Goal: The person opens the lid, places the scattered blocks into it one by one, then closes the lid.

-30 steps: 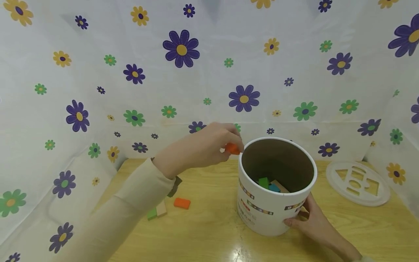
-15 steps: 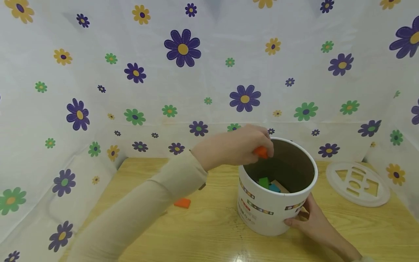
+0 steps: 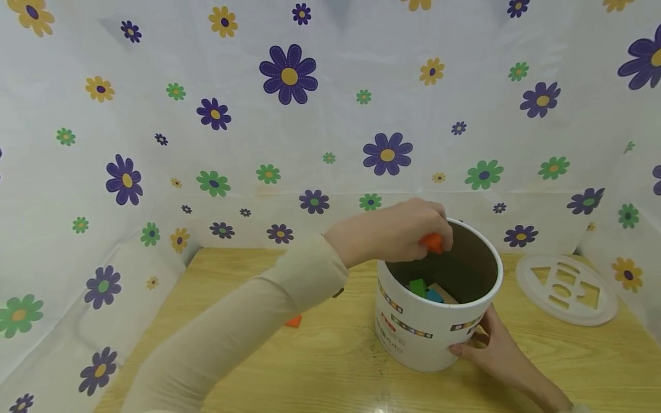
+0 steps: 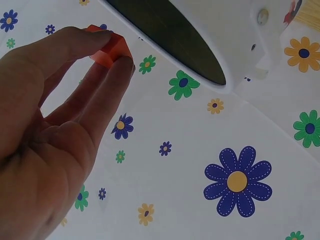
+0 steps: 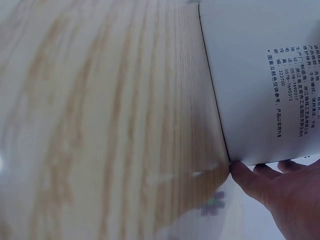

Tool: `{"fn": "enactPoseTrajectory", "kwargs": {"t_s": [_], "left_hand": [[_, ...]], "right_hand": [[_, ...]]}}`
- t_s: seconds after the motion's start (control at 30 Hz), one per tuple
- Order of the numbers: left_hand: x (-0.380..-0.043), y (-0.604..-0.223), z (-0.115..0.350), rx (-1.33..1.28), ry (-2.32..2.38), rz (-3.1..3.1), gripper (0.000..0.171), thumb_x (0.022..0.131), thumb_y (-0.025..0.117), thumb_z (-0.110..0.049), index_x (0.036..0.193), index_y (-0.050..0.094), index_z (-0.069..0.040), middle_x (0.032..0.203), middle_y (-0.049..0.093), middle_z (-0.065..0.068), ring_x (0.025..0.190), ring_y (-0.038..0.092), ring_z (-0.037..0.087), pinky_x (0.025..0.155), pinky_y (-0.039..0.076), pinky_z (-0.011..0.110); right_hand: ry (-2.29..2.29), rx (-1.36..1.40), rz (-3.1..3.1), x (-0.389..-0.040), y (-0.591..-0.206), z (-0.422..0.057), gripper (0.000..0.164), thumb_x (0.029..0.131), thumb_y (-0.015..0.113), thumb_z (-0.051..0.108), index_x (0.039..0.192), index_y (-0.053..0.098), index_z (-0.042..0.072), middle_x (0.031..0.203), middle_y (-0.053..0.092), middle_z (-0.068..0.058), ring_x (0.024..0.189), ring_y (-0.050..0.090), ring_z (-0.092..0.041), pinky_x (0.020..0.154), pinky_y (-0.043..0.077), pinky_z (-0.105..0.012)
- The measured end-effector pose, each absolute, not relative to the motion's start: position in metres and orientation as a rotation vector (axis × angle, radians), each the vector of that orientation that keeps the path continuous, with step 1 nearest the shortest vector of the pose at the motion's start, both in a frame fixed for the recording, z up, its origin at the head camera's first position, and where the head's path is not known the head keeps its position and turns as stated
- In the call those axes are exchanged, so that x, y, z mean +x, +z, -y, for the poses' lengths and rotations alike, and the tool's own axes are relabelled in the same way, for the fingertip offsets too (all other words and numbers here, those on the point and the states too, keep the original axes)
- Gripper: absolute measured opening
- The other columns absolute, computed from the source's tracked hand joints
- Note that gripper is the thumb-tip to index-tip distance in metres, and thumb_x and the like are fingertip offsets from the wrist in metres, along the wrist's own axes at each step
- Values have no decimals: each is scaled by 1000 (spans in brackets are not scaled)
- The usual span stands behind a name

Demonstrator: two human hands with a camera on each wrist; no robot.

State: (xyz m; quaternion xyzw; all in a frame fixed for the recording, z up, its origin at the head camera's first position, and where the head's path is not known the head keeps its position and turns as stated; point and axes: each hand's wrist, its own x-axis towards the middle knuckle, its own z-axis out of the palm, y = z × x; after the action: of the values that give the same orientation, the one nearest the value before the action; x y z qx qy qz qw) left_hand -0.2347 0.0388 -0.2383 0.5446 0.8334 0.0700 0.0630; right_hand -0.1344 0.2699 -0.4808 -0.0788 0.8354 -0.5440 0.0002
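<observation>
Over the mouth of a white cylindrical bucket (image 3: 428, 338), my left hand (image 3: 395, 230) pinches an orange block (image 3: 432, 242) between thumb and fingers. The left wrist view shows this orange block (image 4: 116, 49) at the fingertips, apart from the bucket's rim (image 4: 220, 86). Inside the bucket lie a green block (image 3: 417, 286), a blue block (image 3: 434, 295) and a plain wooden piece (image 3: 447, 295). Low on the bucket's right side, my right hand (image 3: 493, 350) holds it with thumb and fingers spread round the wall. In the right wrist view its fingers (image 5: 247, 181) touch the printed wall.
A white lid (image 3: 521, 275) with cut-out shapes lies right of the bucket on the wooden table (image 3: 320, 367). Another orange block (image 3: 294, 321) lies left, partly behind the left sleeve. A flower-patterned sheet (image 3: 330, 115) rises behind and at both sides.
My left hand has moved right with the orange block, from beside the bucket's left rim to over its mouth. The right hand and bucket have stayed in place.
</observation>
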Motion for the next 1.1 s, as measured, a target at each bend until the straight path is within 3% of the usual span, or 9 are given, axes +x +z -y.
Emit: {"fn": "enactPoseTrajectory", "kwargs": {"t_s": [0.3, 0.53, 0.87, 1.1], "left_hand": [[-234, -240, -41, 1626, 215, -2518, 31, 95, 67, -1, 122, 75, -13, 129, 66, 6, 116, 60, 17, 104, 51, 22], [-235, -241, -33, 1566, 267, -2560, 36, 97, 64, -3, 132, 70, -12, 135, 64, 6, 125, 59, 18, 107, 51, 25], [-246, -252, 31, 1423, 468, -2724, 30, 96, 68, -7, 126, 72, -11, 130, 68, 4, 124, 61, 19, 108, 53, 33], [-242, -302, 94, 1261, 473, -2742, 34, 94, 69, -7, 128, 70, -12, 127, 70, 6, 116, 65, 22, 100, 57, 38]], "right_hand": [[-1696, -224, -2625, -134, -482, -270, 93, 84, 84, 14, 156, 24, 12, 144, 45, -12, 115, 45, 13, 92, 52, -22], [-1697, -243, -2631, -135, -481, -268, 94, 85, 83, 13, 156, 23, 11, 147, 45, -17, 115, 44, 14, 97, 53, -43], [-1678, -219, -2631, -134, -480, -268, 94, 84, 84, 16, 156, 23, 13, 149, 44, -18, 114, 45, 13, 101, 52, -51], [-1673, -257, -2657, -132, -480, -267, 97, 84, 84, 14, 158, 21, 14, 151, 43, -19, 116, 42, 16, 94, 54, -27]]}}
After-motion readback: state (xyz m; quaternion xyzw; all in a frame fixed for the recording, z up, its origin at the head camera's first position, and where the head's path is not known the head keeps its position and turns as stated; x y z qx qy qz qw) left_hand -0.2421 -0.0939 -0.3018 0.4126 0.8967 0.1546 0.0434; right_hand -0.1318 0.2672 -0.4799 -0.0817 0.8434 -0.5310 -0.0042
